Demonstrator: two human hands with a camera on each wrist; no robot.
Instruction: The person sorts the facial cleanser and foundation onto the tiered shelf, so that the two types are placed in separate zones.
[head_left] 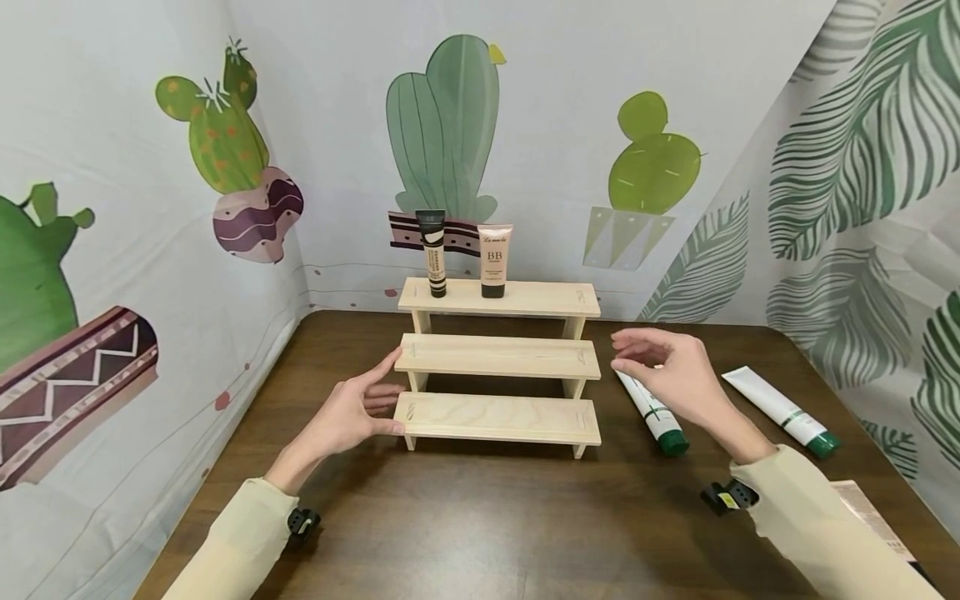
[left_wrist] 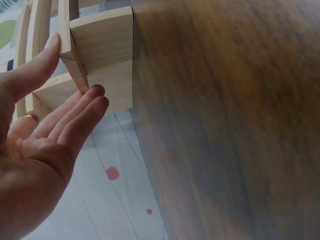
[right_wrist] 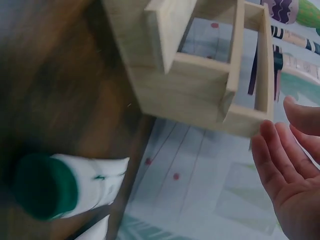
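Note:
A pale three-step wooden display rack (head_left: 495, 415) stands on the brown table. My left hand (head_left: 348, 417) is at its left end, thumb at the bottom step's edge and fingers extended along the side panel (left_wrist: 102, 45). To the right of the rack my right hand (head_left: 671, 371) is raised with bent, relaxed fingers and nothing in them. Two tubes stand on the top step: a slim black-capped tube (head_left: 435, 258) at the left and a pinkish BB cream tube (head_left: 494, 254) beside it. Under the right hand lies a white tube with a green cap (head_left: 651, 407), its far end partly covered.
Another white tube with a green cap (head_left: 780, 408) lies farther right on the table (head_left: 480, 525). A beige tube (head_left: 870, 517) shows partly beyond the right sleeve at the table's right edge. Behind the table hangs a cactus-print cloth (head_left: 540, 150).

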